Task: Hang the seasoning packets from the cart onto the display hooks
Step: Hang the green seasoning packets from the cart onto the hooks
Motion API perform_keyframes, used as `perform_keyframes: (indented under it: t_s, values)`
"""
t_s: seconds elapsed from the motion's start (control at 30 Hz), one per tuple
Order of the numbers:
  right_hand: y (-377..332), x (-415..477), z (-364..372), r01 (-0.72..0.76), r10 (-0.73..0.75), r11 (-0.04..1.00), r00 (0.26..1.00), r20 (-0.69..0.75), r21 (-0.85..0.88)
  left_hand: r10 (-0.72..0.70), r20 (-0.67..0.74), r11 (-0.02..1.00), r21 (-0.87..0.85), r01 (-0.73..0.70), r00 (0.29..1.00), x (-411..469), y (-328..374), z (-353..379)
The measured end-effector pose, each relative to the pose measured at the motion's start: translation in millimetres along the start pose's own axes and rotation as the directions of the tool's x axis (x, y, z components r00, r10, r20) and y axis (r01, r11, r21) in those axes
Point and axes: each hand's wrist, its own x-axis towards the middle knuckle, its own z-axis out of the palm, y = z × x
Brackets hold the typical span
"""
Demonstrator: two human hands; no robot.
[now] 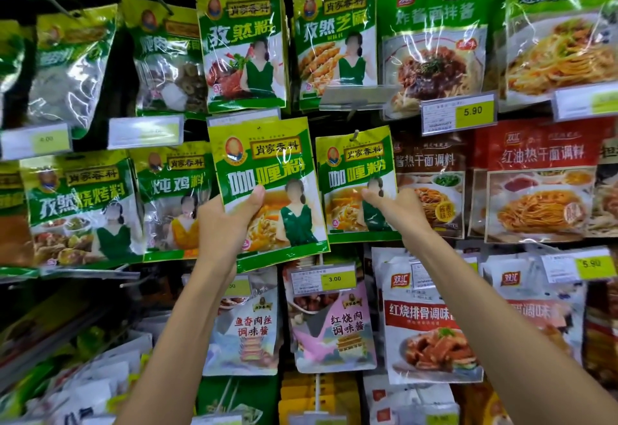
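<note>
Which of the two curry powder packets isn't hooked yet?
The left curry powder packet, gripped by the left hand; the right packet hangs from its hook.

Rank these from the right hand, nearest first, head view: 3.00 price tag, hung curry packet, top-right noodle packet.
1. hung curry packet, pinched by the right hand.
2. 3.00 price tag, below it, leftward.
3. top-right noodle packet, far upper corner.

Fingers of the left hand are hidden behind the held packet (only the thumb shows). Those of the right hand vanish behind the hanging packet. The far-left packets are blurred, and the price label has fine print too small to read.
</note>
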Motion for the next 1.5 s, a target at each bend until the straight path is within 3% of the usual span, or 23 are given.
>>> perform_keyframes:
  t_s: [0.13, 0.2, 0.27, 0.37, 0.43, 0.57, 0.63, 0.7, 0.73, 0.83, 0.9, 1.0, 1.13, 1.5]
  values:
    - [6.1, -19.5, -13.6, 0.186, -0.223, 0.967, 0.948, -0.226, -0.173, -0.035, 0.047, 0.999, 0.005, 0.035, 0.998, -10.1, 3.2, 8.4]
    - [1.4, -31.9, -17.3, 0.285, -0.313, 0.949, 0.905, -0.288, -0.135, -0.055, 0.077, 0.998, -0.001, 0.055, 0.996, -16.2, 4.3, 16.0]
    - [-8.5, -42.3, -16.8, 0.315, -0.31, 0.949, 0.933, -0.182, 0.002, -0.086, 0.101, 0.996, -0.007, 0.087, 0.991, -22.0, 5.7, 26.8]
    - [-27.1, -53.3, -10.2, 0.166, -0.209, 0.943, 0.97, 0.127, 0.289, -0.126, 0.159, 0.991, -0.023, 0.131, 0.979, -29.0, 4.4, 43.6]
    - [-34.5, -58.3, -5.5, 0.089, -0.17, 0.945, 0.956, 0.239, 0.315, -0.131, 0.185, 0.99, -0.032, 0.139, 0.974, -33.6, 4.7, 53.4]
    - [-32.1, -59.1, -5.2, 0.103, -0.169, 0.95, 0.963, 0.211, 0.294, -0.104, 0.236, 0.995, 0.028, 0.101, 0.966, -34.7, 2.7, 61.8]
    - [-28.8, -56.9, -8.2, 0.108, -0.171, 0.948, 0.966, 0.194, 0.298, -0.013, 0.228, 0.986, 0.164, -0.025, 0.974, -30.0, 4.7, 57.4]
    - [-25.3, -54.2, -10.9, 0.097, -0.157, 0.953, 0.969, 0.192, 0.287, 0.21, 0.115, 0.915, 0.326, -0.236, 0.971, -17.7, 9.0, 49.0]
    - [-23.2, -52.6, -12.3, 0.099, -0.153, 0.958, 0.971, 0.184, 0.27, 0.358, 0.04, 0.843, 0.415, -0.341, 0.933, -9.0, 13.5, 43.4]
    - [-17.9, -48.2, -15.9, 0.105, -0.148, 0.962, 0.977, 0.157, 0.254, 0.722, -0.027, 0.521, 0.679, -0.517, 0.691, 22.3, 29.5, 30.7]
    - [-16.6, -44.4, -18.1, 0.108, -0.149, 0.96, 0.978, 0.146, 0.257, 0.819, 0.047, 0.326, 0.782, -0.531, 0.572, 45.7, 35.2, 25.7]
    - [-20.8, -37.2, -20.1, 0.153, -0.187, 0.961, 0.973, 0.135, 0.231, 0.806, 0.16, 0.17, 0.859, -0.483, 0.569, 71.6, 34.7, 22.3]
    - [-28.4, -25.5, -23.9, 0.179, -0.199, 0.961, 0.977, 0.079, 0.213, 0.765, 0.248, 0.105, 0.863, -0.495, 0.595, 85.6, 23.2, 25.4]
    - [-33.0, -3.0, -22.5, 0.121, -0.127, 0.978, 0.991, 0.027, 0.17, 0.803, 0.221, 0.119, 0.85, -0.514, 0.553, 87.4, 14.9, 29.7]
